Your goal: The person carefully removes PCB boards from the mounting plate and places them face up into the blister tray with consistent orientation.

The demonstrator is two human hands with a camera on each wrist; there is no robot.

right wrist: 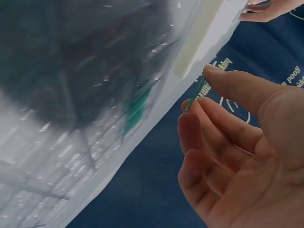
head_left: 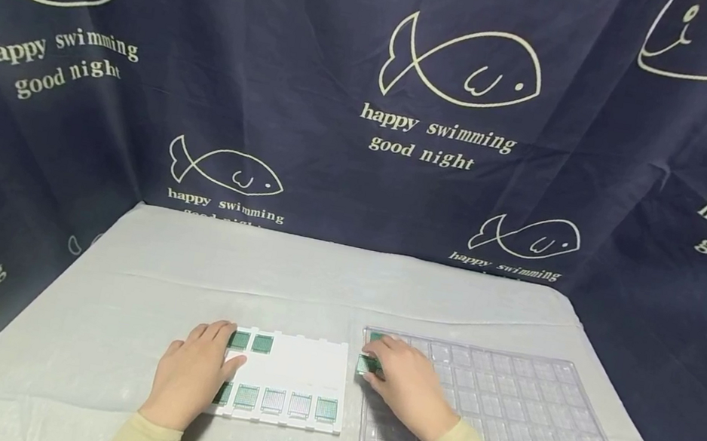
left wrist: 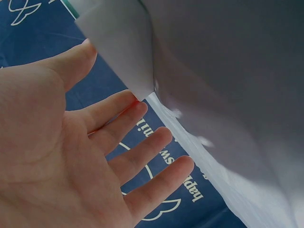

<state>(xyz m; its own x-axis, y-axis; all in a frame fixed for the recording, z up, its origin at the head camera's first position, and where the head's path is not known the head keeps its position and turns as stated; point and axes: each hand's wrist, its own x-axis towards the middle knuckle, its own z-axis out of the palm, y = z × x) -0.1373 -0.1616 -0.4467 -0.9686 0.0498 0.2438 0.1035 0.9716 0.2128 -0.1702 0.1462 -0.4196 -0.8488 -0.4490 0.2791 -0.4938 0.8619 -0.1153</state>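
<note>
A white slotted holder (head_left: pixel 297 370) lies on the table with small green perforated circuit boards (head_left: pixel 275 401) along its near edge and two more at its far left. My left hand (head_left: pixel 190 371) rests against the holder's left end, its fingers fairly straight in the left wrist view and the thumb apart from them. Between thumb and fingertips, my right hand (head_left: pixel 410 389) pinches a small green circuit board (right wrist: pixel 194 96), seen edge-on in the right wrist view. This hand is over the left edge of a clear compartment tray (head_left: pixel 504 407). Another green piece (right wrist: pixel 137 111) lies in that tray.
The clear tray, with many small compartments, sits right of the white holder, a narrow gap between them. A pale cloth covers the table (head_left: pixel 290 276). Dark blue fish-print curtains (head_left: pixel 331 187) stand behind and at both sides.
</note>
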